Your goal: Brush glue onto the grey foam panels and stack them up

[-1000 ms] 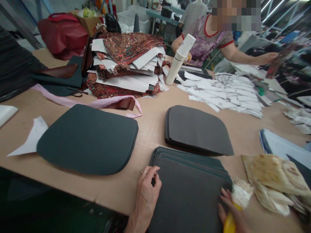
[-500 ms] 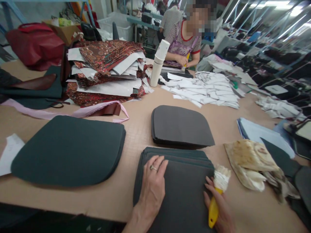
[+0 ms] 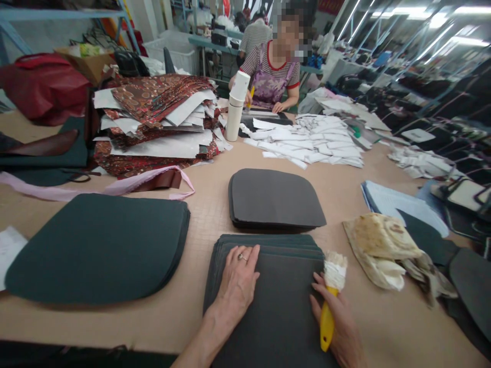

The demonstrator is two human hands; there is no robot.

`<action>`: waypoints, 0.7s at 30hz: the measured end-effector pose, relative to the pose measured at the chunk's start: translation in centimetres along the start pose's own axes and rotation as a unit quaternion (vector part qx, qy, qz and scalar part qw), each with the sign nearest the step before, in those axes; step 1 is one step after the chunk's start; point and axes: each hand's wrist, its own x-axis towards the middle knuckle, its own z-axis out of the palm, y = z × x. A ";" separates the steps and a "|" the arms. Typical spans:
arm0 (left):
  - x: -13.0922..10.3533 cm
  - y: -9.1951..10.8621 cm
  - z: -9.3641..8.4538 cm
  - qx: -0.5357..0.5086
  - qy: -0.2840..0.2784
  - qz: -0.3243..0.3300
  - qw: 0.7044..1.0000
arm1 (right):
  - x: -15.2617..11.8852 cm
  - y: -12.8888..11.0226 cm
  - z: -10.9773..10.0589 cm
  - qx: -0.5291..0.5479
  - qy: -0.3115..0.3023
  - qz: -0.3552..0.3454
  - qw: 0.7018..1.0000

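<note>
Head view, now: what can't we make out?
All in the head view:
Fanned stack: near end cut off by the bottom edge.
Left hand: palm faces down, hidden by the hand itself.
Right hand: palm partly hidden by the yellow-handled brush.
White paper: cut off by the left edge.
Co-worker's brush hand: partly behind the white bottle, too small.

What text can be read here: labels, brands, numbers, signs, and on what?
None legible.
Red banner, background: any lettering too small and blurred.
Pale blue sheets: any print too small.
Yellow-handled brush, dark stack under the hands: no text visible.
</note>
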 end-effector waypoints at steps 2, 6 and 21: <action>-0.1 -0.2 0.1 -0.011 0.000 0.000 1.000 | 1.6 -1.6 0.1 0.030 0.012 -0.006 0.999; -0.2 -0.9 0.2 -0.056 -0.006 -0.009 0.998 | 5.6 -6.1 2.0 0.132 -0.014 -0.029 0.991; -0.2 -0.8 0.0 -0.078 0.000 -0.045 0.996 | 7.3 -8.5 5.8 0.181 -0.080 -0.034 0.980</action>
